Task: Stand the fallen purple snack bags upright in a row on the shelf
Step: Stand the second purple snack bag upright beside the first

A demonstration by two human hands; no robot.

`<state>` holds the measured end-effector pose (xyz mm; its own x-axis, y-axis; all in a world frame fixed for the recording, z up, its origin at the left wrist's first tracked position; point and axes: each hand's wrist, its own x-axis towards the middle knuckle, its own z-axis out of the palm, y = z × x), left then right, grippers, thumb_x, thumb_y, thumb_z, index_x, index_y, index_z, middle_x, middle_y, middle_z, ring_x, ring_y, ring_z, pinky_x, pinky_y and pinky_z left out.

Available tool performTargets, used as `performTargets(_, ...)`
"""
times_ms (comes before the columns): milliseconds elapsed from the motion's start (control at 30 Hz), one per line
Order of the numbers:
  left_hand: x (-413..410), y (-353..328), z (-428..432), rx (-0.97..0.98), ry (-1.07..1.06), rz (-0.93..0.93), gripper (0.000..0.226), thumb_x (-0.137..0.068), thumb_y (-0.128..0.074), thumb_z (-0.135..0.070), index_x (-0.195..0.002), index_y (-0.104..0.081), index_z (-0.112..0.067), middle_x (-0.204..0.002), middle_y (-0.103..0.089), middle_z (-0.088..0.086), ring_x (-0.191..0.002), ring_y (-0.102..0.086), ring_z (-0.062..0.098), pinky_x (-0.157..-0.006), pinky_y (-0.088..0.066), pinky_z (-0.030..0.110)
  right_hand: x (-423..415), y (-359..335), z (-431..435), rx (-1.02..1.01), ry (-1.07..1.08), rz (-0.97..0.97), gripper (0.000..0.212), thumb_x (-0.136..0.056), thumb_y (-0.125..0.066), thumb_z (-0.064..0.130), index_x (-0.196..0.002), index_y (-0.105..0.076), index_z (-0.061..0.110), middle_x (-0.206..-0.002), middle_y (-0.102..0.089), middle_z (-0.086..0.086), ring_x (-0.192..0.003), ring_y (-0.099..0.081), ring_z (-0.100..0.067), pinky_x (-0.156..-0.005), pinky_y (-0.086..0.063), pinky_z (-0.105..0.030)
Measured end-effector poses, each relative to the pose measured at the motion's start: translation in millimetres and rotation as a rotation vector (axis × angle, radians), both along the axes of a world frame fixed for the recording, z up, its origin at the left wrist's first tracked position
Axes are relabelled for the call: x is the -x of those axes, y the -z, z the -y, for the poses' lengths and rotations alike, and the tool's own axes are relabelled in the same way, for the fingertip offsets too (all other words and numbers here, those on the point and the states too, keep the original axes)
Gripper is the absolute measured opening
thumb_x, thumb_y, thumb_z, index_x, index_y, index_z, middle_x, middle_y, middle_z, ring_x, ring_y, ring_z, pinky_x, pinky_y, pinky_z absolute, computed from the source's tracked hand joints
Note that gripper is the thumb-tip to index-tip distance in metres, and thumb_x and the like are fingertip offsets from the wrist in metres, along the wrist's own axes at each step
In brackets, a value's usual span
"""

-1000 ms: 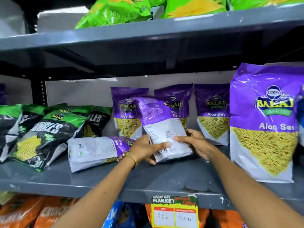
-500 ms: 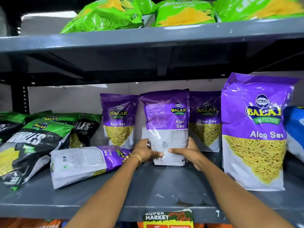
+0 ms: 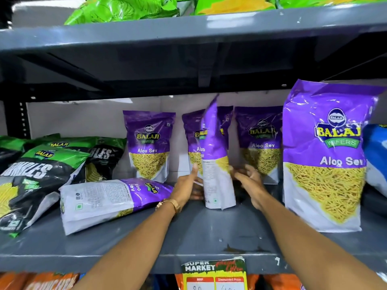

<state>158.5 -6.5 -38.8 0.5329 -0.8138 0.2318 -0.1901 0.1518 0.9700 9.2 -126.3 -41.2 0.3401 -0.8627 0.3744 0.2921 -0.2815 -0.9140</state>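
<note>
Both hands, left hand (image 3: 187, 188) and right hand (image 3: 250, 182), press with spread fingers the sides of an upright purple bag (image 3: 215, 164) on the grey shelf (image 3: 188, 237). Left of this bag, another purple bag (image 3: 111, 201) lies flat.

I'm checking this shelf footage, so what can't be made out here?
Head view:
- Handwritten prices on the price tag: cut off by the bottom edge.
- Middle back purple bag: front mostly hidden by the turned bag.
- Blue bag: cut off by the right edge.
</note>
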Motion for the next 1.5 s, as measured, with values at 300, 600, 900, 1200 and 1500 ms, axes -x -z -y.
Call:
performTargets(300, -6.2, -2.2, -8.3, 0.103, 0.245, -0.059, 0.074, -0.053, -0.085, -0.052, -0.116, -0.066, -0.018, -0.112, -0.076, 0.0, -0.105, -0.071, 0.018, -0.088, -0.058, 0.029, -0.9, -0.3, -8.2, 0.018, -0.291, -0.117, 0.106, -0.034, -0.094, 0.047, -0.127, -0.059, 0.012, -0.121, -0.072, -0.007, -0.109, -0.069, -0.018, -0.101, -0.051, -0.037)
performTargets(600, -21.4, 8.8, 10.4, 0.141, -0.296, 0.125, 0.043, -0.07, -0.08, -0.041, -0.094, -0.061, -0.01, -0.082, -0.058, 0.007, -0.075, -0.053, 0.019, -0.072, -0.051, 0.037, -12.8, 4.0, -24.5, 0.156, -0.1, -0.139, 0.072, -0.071, -0.082, 0.011, -0.133, -0.047, 0.004, -0.135, -0.06, -0.016, -0.126, -0.057, -0.03, -0.11, -0.043, -0.049)
performTargets(900, -9.2, -1.0, -9.7, 0.01, -0.252, 0.297, 0.033, -0.083, -0.071, -0.03, -0.092, -0.045, -0.011, -0.085, -0.054, 0.011, -0.081, -0.053, 0.022, -0.072, -0.045, 0.031, -1.8, -1.6, -46.6, 0.149, -0.026, -0.316, 0.055, -0.082, -0.074, 0.015, -0.131, -0.053, 0.002, -0.131, -0.063, -0.019, -0.122, -0.059, -0.032, -0.107, -0.044, -0.045)
performTargets(1200, 22.3, 0.6, -62.5, 0.02, -0.17, 0.363, 0.028, -0.085, -0.068, -0.029, -0.088, -0.047, -0.011, -0.078, -0.052, 0.005, -0.08, -0.052, 0.02, -0.085, -0.053, 0.046, 43.5, 1.9, -105.0, 0.221, 0.071, -0.483, 0.05, -0.086, -0.068, 0.032, -0.126, -0.058, 0.004, -0.127, -0.065, -0.019, -0.117, -0.059, -0.036, -0.099, -0.048, -0.043)
performTargets(1500, 58.4, 6.7, -96.4, 0.075, -0.187, 0.327, 0.025, -0.082, -0.071, -0.031, -0.087, -0.052, -0.015, -0.087, -0.06, 0.006, -0.079, -0.056, 0.018, -0.074, -0.05, 0.034, 79.6, 17.3, -133.8, 0.322, 0.137, -0.451, 0.055, -0.086, -0.066, 0.037, -0.131, -0.05, 0.01, -0.127, -0.065, -0.011, -0.116, -0.06, -0.032, -0.089, -0.046, -0.036)
